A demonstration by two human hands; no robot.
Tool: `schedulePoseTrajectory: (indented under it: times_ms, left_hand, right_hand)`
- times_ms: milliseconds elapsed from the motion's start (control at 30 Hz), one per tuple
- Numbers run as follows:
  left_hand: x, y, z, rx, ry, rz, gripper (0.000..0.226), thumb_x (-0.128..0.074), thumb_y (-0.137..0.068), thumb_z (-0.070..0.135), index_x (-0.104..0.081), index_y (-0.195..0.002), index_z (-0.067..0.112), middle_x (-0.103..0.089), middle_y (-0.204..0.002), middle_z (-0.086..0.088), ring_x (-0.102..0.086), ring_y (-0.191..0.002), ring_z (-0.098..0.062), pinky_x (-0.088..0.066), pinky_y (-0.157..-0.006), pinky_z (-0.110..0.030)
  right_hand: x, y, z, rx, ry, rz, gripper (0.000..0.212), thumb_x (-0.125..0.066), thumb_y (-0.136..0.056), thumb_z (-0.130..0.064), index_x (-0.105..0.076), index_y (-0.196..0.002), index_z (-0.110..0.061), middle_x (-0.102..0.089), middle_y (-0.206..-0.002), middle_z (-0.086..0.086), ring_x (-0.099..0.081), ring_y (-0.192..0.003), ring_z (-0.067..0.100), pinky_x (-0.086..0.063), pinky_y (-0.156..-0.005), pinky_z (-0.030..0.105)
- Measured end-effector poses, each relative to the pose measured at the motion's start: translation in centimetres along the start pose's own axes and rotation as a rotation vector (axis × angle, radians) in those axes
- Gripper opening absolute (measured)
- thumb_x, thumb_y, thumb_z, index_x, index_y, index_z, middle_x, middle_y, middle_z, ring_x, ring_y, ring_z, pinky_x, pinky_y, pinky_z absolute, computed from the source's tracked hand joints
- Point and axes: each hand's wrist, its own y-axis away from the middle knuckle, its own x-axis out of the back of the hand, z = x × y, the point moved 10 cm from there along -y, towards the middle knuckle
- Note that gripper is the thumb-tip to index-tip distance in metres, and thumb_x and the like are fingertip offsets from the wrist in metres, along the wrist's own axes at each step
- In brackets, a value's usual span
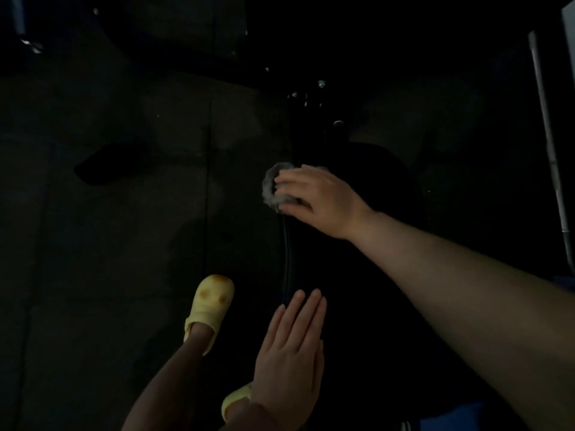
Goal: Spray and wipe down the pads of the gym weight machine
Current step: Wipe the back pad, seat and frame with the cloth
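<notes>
The scene is very dark. A long black pad (351, 275) of the weight machine runs from the middle of the view down to the bottom right. My right hand (317, 200) presses a crumpled grey cloth (270, 186) against the pad's left edge near its far end, fingers curled over the cloth. My left hand (292, 346) rests flat on the pad's near left edge, fingers straight and together. No spray bottle is visible.
Dark floor tiles (124, 213) fill the left half. My feet in yellow clogs (211, 303) stand beside the pad. The machine's black frame with shiny bolts (320, 84) lies beyond the pad. A metal bar (547, 135) runs down the right edge.
</notes>
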Motion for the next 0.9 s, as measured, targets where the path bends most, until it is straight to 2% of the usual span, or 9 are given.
schedulePoseTrajectory:
  times_ms: [67,133,300,367,500,600,700,767,900]
  left_hand:
    - [0.1,-0.1,0.0,-0.009,0.004,-0.003,0.058,-0.034,-0.095,0.029,-0.021,-0.15,0.021,-0.02,-0.158,0.007,-0.017,-0.146,-0.014,-0.014,-0.116,-0.031]
    - [-0.1,-0.5,0.0,-0.041,-0.005,-0.047,0.057,-0.036,-0.095,0.03,-0.024,-0.15,0.021,-0.02,-0.158,0.007,-0.015,-0.146,-0.014,-0.016,-0.116,-0.032]
    - [0.4,-3.1,0.7,-0.281,-0.085,-0.177,0.062,-0.037,-0.094,0.033,-0.017,-0.152,0.022,-0.013,-0.159,0.009,-0.005,-0.147,-0.012,-0.006,-0.118,-0.032]
    - [0.5,-3.9,0.8,-0.339,-0.099,-0.207,0.064,-0.038,-0.094,0.034,-0.015,-0.152,0.023,-0.01,-0.16,0.01,-0.003,-0.147,-0.011,-0.004,-0.118,-0.033]
    - [0.6,-4.2,0.6,-0.351,-0.08,-0.215,0.065,-0.04,-0.093,0.036,-0.014,-0.152,0.026,-0.009,-0.159,0.014,-0.001,-0.147,-0.008,-0.004,-0.118,-0.032]
    - [0.6,-4.1,0.8,-0.352,-0.078,-0.227,0.066,-0.041,-0.091,0.037,-0.017,-0.151,0.026,-0.013,-0.159,0.013,-0.005,-0.147,-0.009,-0.01,-0.116,-0.033]
    - [0.8,-4.6,0.9,-0.394,-0.114,-0.208,0.066,-0.044,-0.09,0.04,-0.021,-0.151,0.026,-0.018,-0.158,0.011,-0.011,-0.146,-0.01,-0.013,-0.115,-0.032]
    - [1.0,-5.2,1.2,-0.435,-0.155,-0.209,0.066,-0.045,-0.088,0.041,-0.026,-0.149,0.025,-0.022,-0.157,0.01,-0.016,-0.146,-0.01,-0.016,-0.114,-0.032]
    - [1.6,-7.4,1.7,-0.478,-0.202,-0.193,0.064,-0.043,-0.089,0.042,-0.026,-0.149,0.027,-0.019,-0.158,0.009,-0.013,-0.146,-0.011,-0.014,-0.115,-0.033]
  right_hand:
    - [-0.9,1.2,-0.7,-0.11,-0.105,0.074,0.026,-0.062,-0.092,-0.026,-0.073,-0.11,-0.011,-0.064,-0.127,0.008,-0.054,-0.127,0.021,-0.026,-0.113,0.031]
    - [-1.0,3.1,-3.3,0.081,-0.122,0.095,0.03,-0.058,-0.091,-0.028,-0.074,-0.101,-0.005,-0.07,-0.115,0.011,-0.061,-0.115,0.024,-0.033,-0.107,0.03]
    - [-1.8,2.4,-3.6,0.396,0.024,-0.186,0.028,-0.062,-0.088,-0.028,-0.072,-0.105,-0.008,-0.07,-0.114,0.01,-0.064,-0.111,0.027,-0.046,-0.102,0.04]
    - [-1.2,-0.8,-2.0,0.268,0.053,-0.153,0.02,-0.065,-0.089,-0.026,-0.07,-0.101,-0.01,-0.068,-0.109,0.008,-0.062,-0.106,0.028,-0.048,-0.097,0.041]
    - [0.9,-5.1,4.9,-0.36,0.043,-0.074,0.027,-0.056,-0.094,-0.043,-0.065,-0.105,-0.02,-0.059,-0.111,0.001,-0.055,-0.105,0.02,-0.044,-0.081,0.033]
    - [-0.7,-5.1,0.6,-0.178,0.185,-0.143,0.033,-0.058,-0.087,-0.057,-0.069,-0.101,-0.029,-0.064,-0.106,-0.002,-0.058,-0.104,0.02,-0.045,-0.081,0.032]
    - [-2.8,-3.5,-2.9,0.066,0.218,-0.269,0.031,-0.057,-0.09,-0.052,-0.067,-0.097,-0.023,-0.063,-0.102,-0.001,-0.058,-0.101,0.019,-0.045,-0.091,0.037]
    - [-1.1,-4.2,-0.1,-0.036,0.164,-0.192,0.031,-0.057,-0.092,-0.049,-0.065,-0.099,-0.02,-0.062,-0.106,0.0,-0.057,-0.103,0.02,-0.043,-0.082,0.032]
    - [3.6,-4.1,9.5,-0.54,0.045,-0.004,0.038,-0.053,-0.093,-0.053,-0.065,-0.112,-0.022,-0.063,-0.116,0.004,-0.058,-0.11,0.024,-0.041,-0.077,0.031]
